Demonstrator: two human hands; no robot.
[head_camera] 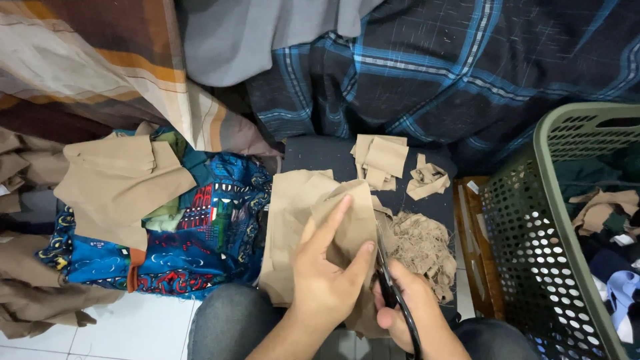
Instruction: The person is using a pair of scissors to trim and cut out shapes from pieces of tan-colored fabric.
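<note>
Tan fabric piece (333,220) sits pinned under my left hand (327,273), fingers spread flat on it, thumb out towards the blades. Right hand (407,310) is closed around the black scissors (388,283), blades running up along the fabric's right edge; I read that as mid-cut. Piece lies across my lap and a dark cloth surface (313,155). Done so far, by my judgement: two small stacks of cut tan pieces (381,160) beyond it, plus a frayed heap of offcuts (421,248) just right of the scissors. Left: a pile of tan cloth (120,183) on the blue patterned fabric (200,247). Green basket (567,220) far right holds mixed scraps.
</note>
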